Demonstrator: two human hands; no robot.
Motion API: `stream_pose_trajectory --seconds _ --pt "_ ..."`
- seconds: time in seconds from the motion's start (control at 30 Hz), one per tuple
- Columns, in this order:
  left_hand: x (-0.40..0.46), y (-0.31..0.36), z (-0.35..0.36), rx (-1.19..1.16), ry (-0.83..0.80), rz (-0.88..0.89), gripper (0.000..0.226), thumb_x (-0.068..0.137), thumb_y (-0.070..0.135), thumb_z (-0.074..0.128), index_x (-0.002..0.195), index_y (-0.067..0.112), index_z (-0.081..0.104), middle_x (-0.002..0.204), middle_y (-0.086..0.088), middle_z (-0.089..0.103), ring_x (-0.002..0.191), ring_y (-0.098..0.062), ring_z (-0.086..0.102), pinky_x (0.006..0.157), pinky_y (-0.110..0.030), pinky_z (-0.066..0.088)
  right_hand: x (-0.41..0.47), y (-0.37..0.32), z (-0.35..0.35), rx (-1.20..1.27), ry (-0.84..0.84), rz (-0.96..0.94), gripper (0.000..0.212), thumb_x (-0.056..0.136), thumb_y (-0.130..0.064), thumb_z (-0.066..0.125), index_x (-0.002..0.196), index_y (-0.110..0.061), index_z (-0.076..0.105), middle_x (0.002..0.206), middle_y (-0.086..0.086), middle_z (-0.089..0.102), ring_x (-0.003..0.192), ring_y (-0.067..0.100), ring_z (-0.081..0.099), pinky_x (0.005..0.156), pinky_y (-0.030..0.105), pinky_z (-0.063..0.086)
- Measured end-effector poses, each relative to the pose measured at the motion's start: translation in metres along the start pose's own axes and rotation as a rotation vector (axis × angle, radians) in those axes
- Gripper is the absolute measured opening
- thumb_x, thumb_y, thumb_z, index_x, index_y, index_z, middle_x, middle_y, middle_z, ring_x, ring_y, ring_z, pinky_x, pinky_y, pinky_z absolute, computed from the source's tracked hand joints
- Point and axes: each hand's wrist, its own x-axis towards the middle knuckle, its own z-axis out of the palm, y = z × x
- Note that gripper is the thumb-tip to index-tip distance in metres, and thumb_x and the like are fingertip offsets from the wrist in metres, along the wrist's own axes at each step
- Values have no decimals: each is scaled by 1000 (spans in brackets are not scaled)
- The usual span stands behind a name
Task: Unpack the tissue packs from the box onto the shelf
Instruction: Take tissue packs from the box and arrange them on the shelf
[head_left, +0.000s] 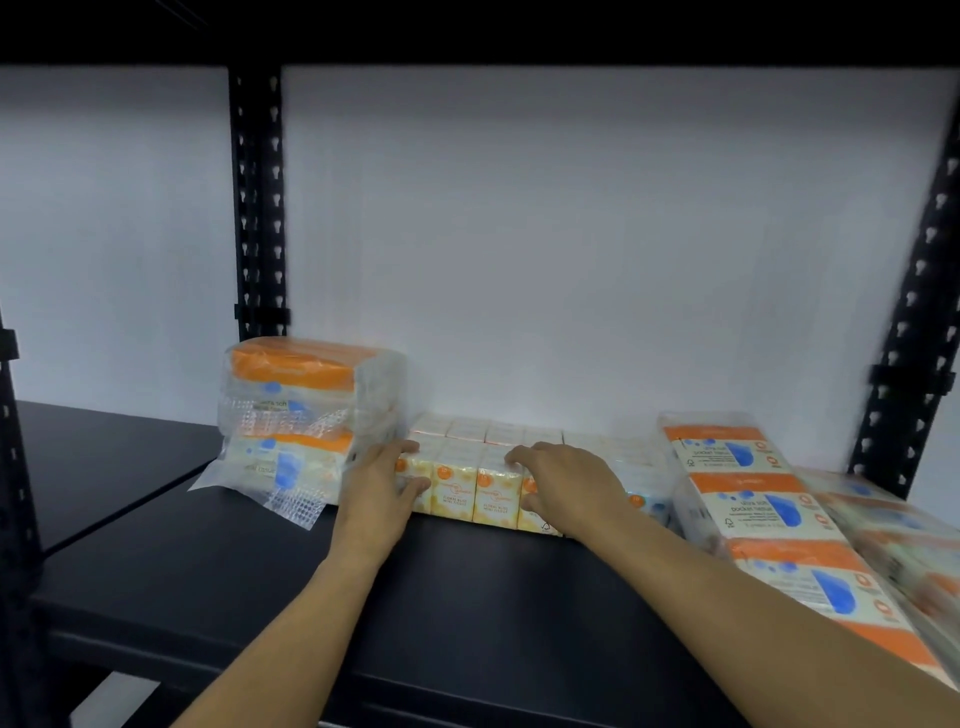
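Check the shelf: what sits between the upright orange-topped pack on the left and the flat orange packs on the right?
Head view: a block of yellow mini tissue packs, with both hands on it.

Just 2 bare forearms coming in from the bottom of the frame, no sleeves anywhere up to the edge. The left hand (382, 486) and the right hand (563, 480) are both bare too: no gloves, no rings, no watch or wristband that I can spot. Fingernails are too blurry to make out.
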Motion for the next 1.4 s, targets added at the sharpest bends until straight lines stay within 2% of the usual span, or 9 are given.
stream_pose_trajectory --seconds 0.17,0.37,0.53,0.67,0.77,0.97,1.07,1.2,1.4 --pt "-3 -3 0 51 -32 24 47 86 24 72 130 24 56 133 -2 55 116 -19 53 99 -40 49 -11 9 -22 187 -79 16 63 93 -33 64 149 -33 37 149 -3 47 133 21 47 106 38 42" --pt "-25 23 -4 230 -87 113 54 95 31 60 146 29 42 160 -2 25 150 -22 18 116 -46 33 -54 43 -69 304 201 157 48 98 -27 56 144 -29 46 141 2 56 124 22 56 101 37 46" --pt "-58 62 4 212 -100 187 51 97 27 56 146 27 43 161 0 26 150 -20 19 121 -42 24 -104 80 -93 376 325 373 46 93 -27 57 138 -26 51 129 7 62 109 26 64 92 39 52" --pt "-80 110 23 75 -104 196 47 99 30 52 145 27 44 158 4 29 147 -16 24 118 -36 27 -148 99 -99 445 288 528 53 92 -28 59 143 -21 46 138 9 56 120 27 57 92 34 46" --pt "-94 150 39 -80 -135 182 42 101 30 48 143 27 46 155 6 33 144 -12 28 114 -27 29 -176 104 -101 506 241 573 57 93 -29 59 147 -19 41 137 10 57 102 21 60 79 27 44" --pt "-130 221 61 -353 -469 -37 44 105 40 38 146 26 41 140 16 47 129 -1 44 104 -17 36 -212 112 -93 700 131 655 61 96 -38 54 150 -21 32 129 5 62 78 6 58 68 27 44" --pt "-150 240 77 -517 -596 -136 32 105 43 35 135 38 39 116 29 53 100 15 53 77 -1 44 -224 115 -83 772 91 653 48 88 -49 53 130 -26 52 105 -7 71 84 9 69 77 35 56" --pt "-164 248 100 -686 -582 -218 51 103 49 35 150 44 15 139 8 56 114 -5 63 94 -23 52 -234 108 -72 864 92 606 32 93 -40 57 123 -30 55 107 -12 71 88 1 68 74 21 52" --pt "-166 278 113 -814 -517 -283 62 103 50 32 158 33 8 158 11 30 131 -6 45 99 -20 39 -243 107 -81 925 233 548 17 98 -23 53 113 -30 52 99 -22 62 85 -5 63 74 16 49"
